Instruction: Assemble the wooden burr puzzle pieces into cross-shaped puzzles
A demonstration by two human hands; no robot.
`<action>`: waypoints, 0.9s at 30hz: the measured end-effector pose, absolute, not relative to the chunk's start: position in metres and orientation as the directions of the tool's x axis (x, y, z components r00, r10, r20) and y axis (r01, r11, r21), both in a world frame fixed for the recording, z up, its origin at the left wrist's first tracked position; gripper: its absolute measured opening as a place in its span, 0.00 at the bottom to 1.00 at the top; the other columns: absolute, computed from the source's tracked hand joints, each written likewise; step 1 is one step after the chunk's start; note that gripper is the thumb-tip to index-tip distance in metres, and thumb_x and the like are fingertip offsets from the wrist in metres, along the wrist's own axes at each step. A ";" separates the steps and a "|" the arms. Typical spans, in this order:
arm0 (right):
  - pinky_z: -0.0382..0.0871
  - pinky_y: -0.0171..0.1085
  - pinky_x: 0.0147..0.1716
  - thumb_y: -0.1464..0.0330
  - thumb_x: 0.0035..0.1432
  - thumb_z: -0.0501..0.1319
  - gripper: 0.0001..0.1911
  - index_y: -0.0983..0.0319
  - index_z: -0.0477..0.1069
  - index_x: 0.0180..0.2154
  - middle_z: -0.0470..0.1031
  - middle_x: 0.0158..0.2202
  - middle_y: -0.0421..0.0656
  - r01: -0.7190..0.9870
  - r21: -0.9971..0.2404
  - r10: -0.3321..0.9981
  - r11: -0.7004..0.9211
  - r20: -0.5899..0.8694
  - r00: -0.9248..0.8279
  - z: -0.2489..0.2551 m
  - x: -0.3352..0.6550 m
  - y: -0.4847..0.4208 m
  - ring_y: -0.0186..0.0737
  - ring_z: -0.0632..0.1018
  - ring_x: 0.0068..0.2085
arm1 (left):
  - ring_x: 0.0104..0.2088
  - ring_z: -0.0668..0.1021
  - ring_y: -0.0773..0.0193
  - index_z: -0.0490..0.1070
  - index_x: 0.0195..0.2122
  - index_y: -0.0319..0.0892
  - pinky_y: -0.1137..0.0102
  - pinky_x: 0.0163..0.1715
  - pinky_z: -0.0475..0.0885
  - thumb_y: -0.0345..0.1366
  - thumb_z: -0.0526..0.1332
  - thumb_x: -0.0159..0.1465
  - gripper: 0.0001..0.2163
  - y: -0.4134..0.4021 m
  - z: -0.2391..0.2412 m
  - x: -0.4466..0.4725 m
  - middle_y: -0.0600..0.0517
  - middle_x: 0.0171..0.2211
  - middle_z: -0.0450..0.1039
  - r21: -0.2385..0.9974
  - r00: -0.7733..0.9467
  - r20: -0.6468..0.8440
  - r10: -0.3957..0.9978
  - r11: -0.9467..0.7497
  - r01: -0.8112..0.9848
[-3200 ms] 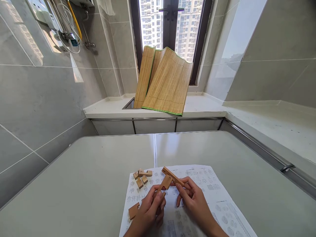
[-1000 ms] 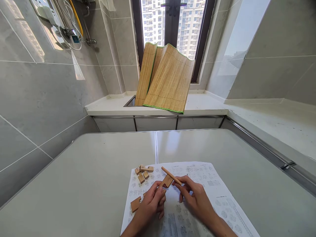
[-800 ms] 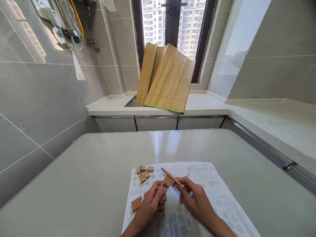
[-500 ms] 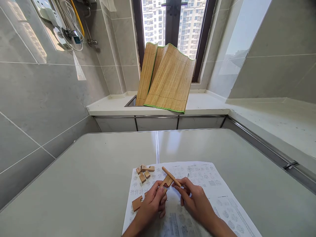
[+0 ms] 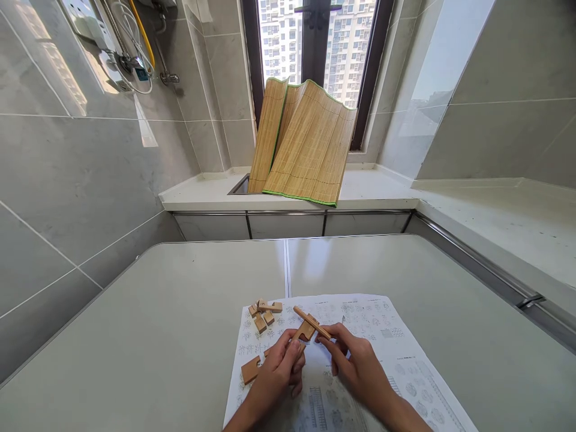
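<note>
Barely shifted, left hand (image 5: 279, 373) and right hand (image 5: 355, 366) pinch light, stiff wooden pieces (image 5: 308, 324), best gripped at the ends.

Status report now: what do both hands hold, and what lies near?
Left hand grips notched wooden block. Right hand pinches long wooden bar crossing it. Loose wooden pieces on printed paper sheet.

Both hands are bare, with no gloves. The left hand (image 5: 278, 375) and the right hand (image 5: 355, 366) show no ring on any finger and no watch or band behind the fingers at the wrist. The forearms are bare too, as far as the lower edge of the view; no sleeve is visible. The fingernails are short and plain.
</note>
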State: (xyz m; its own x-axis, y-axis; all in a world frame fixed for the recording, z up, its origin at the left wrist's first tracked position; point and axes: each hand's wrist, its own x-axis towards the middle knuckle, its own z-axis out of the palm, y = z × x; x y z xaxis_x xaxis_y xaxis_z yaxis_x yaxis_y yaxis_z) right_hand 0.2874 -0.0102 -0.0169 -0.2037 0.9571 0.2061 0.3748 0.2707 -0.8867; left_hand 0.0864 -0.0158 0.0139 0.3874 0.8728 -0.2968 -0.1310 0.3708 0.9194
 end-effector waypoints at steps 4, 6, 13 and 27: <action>0.70 0.34 0.26 0.51 0.75 0.53 0.21 0.59 0.75 0.47 0.71 0.20 0.35 0.365 -0.894 0.959 0.259 0.194 -0.206 -0.018 0.285 -0.012 0.38 0.74 0.20 | 0.20 0.53 0.74 0.66 0.44 0.44 0.75 0.19 0.57 0.67 0.63 0.62 0.29 -0.016 0.012 0.087 0.62 0.26 0.55 0.925 0.374 -0.292 0.880 0.360 -0.124; 0.70 0.34 0.27 0.52 0.75 0.53 0.21 0.59 0.75 0.48 0.71 0.20 0.35 0.355 -0.898 0.958 0.259 0.193 -0.212 -0.017 0.285 -0.012 0.38 0.74 0.20 | 0.20 0.53 0.73 0.65 0.45 0.44 0.75 0.19 0.57 0.67 0.62 0.62 0.29 -0.016 0.012 0.087 0.62 0.26 0.55 0.925 0.379 -0.290 0.879 0.358 -0.123; 0.70 0.34 0.26 0.54 0.75 0.53 0.20 0.59 0.76 0.50 0.74 0.22 0.36 0.333 -0.909 0.958 0.253 0.186 -0.218 -0.014 0.287 -0.012 0.38 0.75 0.21 | 0.21 0.54 0.72 0.65 0.48 0.44 0.75 0.20 0.57 0.65 0.62 0.64 0.28 -0.019 0.017 0.086 0.62 0.26 0.55 0.930 0.398 -0.289 0.871 0.355 -0.101; 0.68 0.34 0.27 0.53 0.75 0.52 0.20 0.58 0.75 0.47 0.72 0.21 0.35 0.440 -0.840 0.938 0.318 0.211 -0.274 -0.016 0.281 -0.014 0.38 0.73 0.21 | 0.19 0.53 0.74 0.65 0.44 0.44 0.75 0.19 0.57 0.64 0.62 0.64 0.26 -0.016 0.012 0.086 0.62 0.26 0.56 0.925 0.374 -0.291 0.880 0.359 -0.123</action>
